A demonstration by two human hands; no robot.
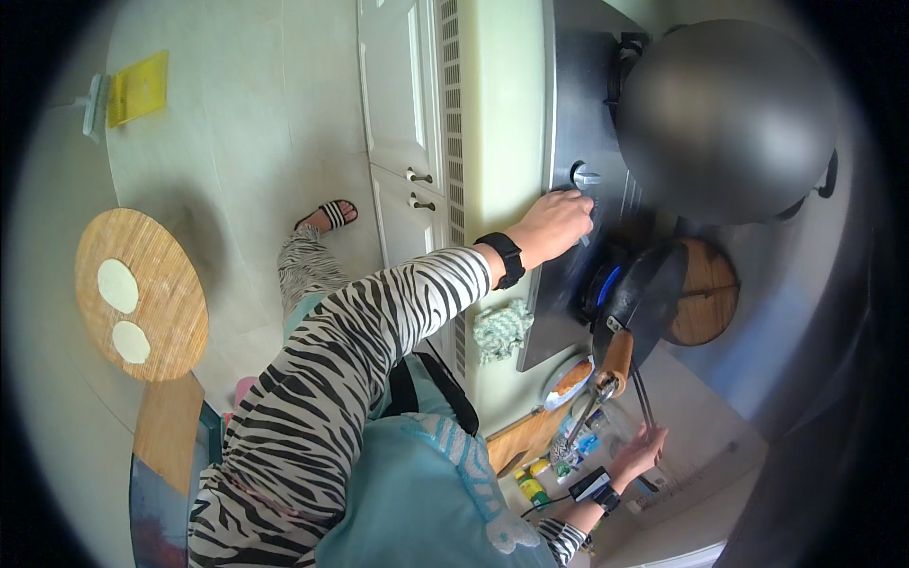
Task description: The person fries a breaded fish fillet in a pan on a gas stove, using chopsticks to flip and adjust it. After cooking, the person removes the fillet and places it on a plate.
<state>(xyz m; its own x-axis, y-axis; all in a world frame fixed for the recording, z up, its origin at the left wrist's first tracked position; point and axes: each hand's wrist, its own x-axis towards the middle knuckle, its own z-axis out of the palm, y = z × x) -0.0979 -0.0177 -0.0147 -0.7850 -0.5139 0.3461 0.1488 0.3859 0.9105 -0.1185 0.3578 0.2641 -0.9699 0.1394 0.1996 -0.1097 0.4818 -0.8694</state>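
Observation:
In the head view, my left hand (557,221) is on a lower control knob (584,240) of the steel gas stove (568,92), its fingers bent around it. My right hand (639,452) holds a pair of long dark chopsticks (643,397), which reach towards a black pan (643,298) with a wooden handle (616,361). A blue flame (608,284) burns under the pan. The pan's inside is hidden from view. A plate (556,378) with browned fried food (572,378) on it stands on the counter close to the handle.
A large dark wok (728,121) sits farther up the stove. A round wooden lid (703,291) is behind the pan. A checked cloth (503,330), a wooden board (525,440) and a yellow packet (531,488) lie on the counter. Two dough rounds (118,285) rest on a round board (167,284).

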